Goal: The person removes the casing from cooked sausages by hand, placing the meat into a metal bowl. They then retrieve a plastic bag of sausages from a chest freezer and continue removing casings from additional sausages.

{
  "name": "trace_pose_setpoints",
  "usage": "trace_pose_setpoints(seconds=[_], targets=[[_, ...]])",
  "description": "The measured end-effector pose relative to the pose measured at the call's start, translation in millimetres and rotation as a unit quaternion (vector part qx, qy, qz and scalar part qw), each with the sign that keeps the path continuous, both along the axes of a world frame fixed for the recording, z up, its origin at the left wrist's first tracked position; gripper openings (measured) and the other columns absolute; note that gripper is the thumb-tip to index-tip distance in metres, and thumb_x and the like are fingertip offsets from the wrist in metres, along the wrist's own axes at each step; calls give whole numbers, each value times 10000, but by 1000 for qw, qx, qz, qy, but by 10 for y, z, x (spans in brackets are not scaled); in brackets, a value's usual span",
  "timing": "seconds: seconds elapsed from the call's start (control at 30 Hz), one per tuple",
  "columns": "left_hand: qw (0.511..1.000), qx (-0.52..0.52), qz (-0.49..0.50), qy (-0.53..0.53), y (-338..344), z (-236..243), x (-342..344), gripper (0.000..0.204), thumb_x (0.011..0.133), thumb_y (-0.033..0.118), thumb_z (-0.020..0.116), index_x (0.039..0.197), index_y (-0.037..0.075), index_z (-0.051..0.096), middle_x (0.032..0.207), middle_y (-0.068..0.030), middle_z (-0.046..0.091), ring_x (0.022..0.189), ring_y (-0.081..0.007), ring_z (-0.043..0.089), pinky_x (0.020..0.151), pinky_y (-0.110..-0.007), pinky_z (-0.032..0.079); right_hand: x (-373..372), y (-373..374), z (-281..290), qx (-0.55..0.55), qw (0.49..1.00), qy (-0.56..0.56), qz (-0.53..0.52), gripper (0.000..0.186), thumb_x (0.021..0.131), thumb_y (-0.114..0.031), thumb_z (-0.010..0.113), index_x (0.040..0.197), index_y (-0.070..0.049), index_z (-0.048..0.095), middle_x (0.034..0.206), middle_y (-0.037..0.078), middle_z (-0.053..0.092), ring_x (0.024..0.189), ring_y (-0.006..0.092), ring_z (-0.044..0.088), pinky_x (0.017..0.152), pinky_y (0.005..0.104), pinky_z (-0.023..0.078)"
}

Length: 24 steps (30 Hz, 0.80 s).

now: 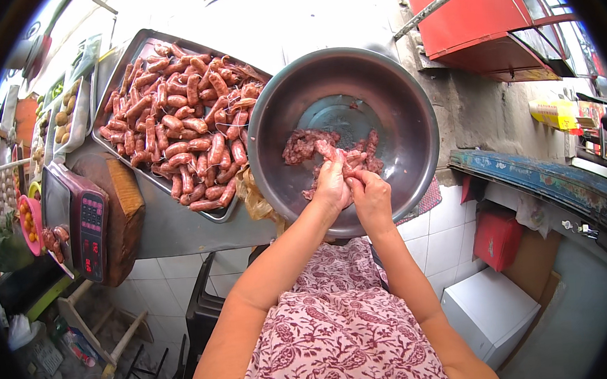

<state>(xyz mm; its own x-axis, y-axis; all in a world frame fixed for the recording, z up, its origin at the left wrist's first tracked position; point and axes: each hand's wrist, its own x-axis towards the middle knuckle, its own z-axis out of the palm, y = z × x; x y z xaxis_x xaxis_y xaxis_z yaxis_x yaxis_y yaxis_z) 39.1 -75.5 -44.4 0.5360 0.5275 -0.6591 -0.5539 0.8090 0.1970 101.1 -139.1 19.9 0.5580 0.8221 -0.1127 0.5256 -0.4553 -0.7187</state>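
Both my hands are together inside a large metal bowl (270,121), over raw sausage meat (305,146) that lies in a loose heap on its bottom. My left hand (332,185) is closed round a pale pink length of this meat, which pokes out past its fingertips. Whether a casing covers it, I cannot tell. Close beside it, touching, my right hand (373,197) has its thumb and fingers pinched on the near part of the same meat. What lies between the fingers is mostly hidden.
Left of the bowl, a metal tray (119,75) holds a heap of tied sausages (186,120). A digital scale (89,225) stands beside a round wooden block (123,202). A crumpled brown bag (253,196) sits between tray and bowl. A red metal cabinet (471,19) rises at the right.
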Motion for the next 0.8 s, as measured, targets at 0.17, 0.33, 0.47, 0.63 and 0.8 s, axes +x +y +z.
trace_pose_setpoints(seconds=[0.17, 0.33, 0.47, 0.63, 0.8], targets=[[999, 3, 18, -34, -90, -6, 98, 222, 1057, 274, 397, 998, 82, 490, 1103, -172, 629, 1116, -342, 609, 995, -479, 497, 71, -50, -51, 27, 999, -42, -1, 84, 828, -67, 634, 864, -3, 673, 827, 197, 669, 763, 375, 650, 699, 445, 518], [981, 3, -180, -69, 67, 177, -114, 316, 1044, 358, 431, 1059, 71, 562, 1111, -163, 639, 1064, -277, 640, 937, -420, 531, 349, 80, -12, 36, 990, -119, 62, 90, 805, -82, 625, 751, -16, 595, 782, 181, 642, 735, 375, 635, 658, 461, 514], [846, 316, -375, 208, 575, 327, -466, 282, 999, 278, 562, 941, 27, 675, 831, -81, 685, 800, -166, 670, 748, -305, 552, 639, 295, 165, 45, 966, -157, 202, 49, 815, -53, 612, 788, -16, 594, 776, 162, 612, 750, 355, 629, 658, 451, 512], [782, 524, -319, 112, 901, 419, -314, 224, 1017, 196, 507, 1073, 1, 604, 927, -42, 641, 819, -112, 579, 750, -275, 498, 665, 593, 394, 74, 925, -172, 332, 69, 833, -54, 616, 809, -25, 558, 783, 142, 576, 751, 348, 614, 659, 446, 513], [781, 426, -456, -20, 1086, 413, -339, 295, 1046, 241, 454, 1199, 24, 582, 955, -1, 606, 865, -73, 551, 773, -249, 495, 649, 766, 454, 61, 932, -178, 310, 78, 848, -78, 606, 812, -21, 568, 792, 149, 592, 752, 357, 621, 659, 441, 510]])
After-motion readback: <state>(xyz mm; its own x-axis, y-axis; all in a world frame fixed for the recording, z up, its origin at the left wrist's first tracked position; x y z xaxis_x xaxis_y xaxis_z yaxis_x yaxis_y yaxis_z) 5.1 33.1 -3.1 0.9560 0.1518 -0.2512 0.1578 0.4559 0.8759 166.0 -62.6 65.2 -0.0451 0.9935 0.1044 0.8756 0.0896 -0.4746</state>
